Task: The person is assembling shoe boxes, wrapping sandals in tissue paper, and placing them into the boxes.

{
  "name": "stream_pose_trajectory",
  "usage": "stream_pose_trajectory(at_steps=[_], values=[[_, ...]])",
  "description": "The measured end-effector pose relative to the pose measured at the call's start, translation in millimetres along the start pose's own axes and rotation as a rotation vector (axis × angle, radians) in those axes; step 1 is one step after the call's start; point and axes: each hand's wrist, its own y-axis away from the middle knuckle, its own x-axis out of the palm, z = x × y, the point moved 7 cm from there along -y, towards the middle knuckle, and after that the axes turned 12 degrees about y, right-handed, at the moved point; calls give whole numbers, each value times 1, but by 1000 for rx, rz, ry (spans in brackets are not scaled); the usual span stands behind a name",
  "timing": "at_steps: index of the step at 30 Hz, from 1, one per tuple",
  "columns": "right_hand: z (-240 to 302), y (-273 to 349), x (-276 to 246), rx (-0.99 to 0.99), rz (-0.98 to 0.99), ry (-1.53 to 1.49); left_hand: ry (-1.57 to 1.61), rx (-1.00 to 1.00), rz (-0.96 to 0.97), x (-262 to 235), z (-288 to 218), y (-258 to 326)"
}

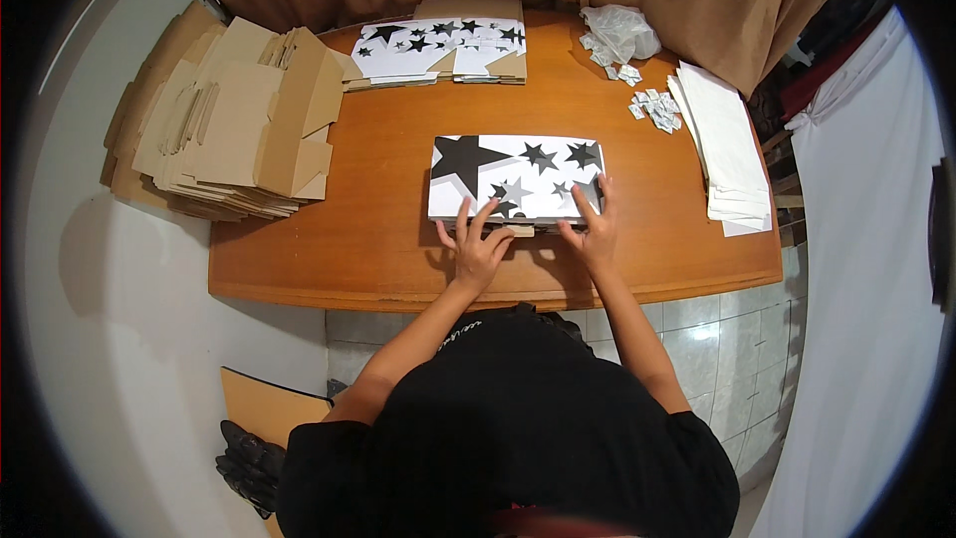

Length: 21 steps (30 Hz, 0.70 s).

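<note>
A shoebox-like cardboard box, white with black and grey stars, lies near the middle of the wooden table with its lid down. My left hand is at the box's front edge, fingers spread and fingertips touching the lid. Beside its thumb, a small brown cardboard tab sticks out of the front side. My right hand rests at the front right corner with its fingers apart, fingertips on the lid and thumb by the front edge. The front face is mostly hidden.
Folded brown cardboard boxes form a tall stack at the left. Flat star-printed boxes lie at the back. On the right are small white packets, a clear plastic bag and a pile of white sheets on the wooden table.
</note>
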Motion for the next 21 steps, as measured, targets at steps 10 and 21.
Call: stream_pose_trajectory(at_steps=[10, 21], values=[[-3, 14, 17, -127, 67, 310, 52, 203, 35, 5, 1, -8], [37, 25, 16, -213, -35, 289, 31, 227, -16, 3, 1, -11]])
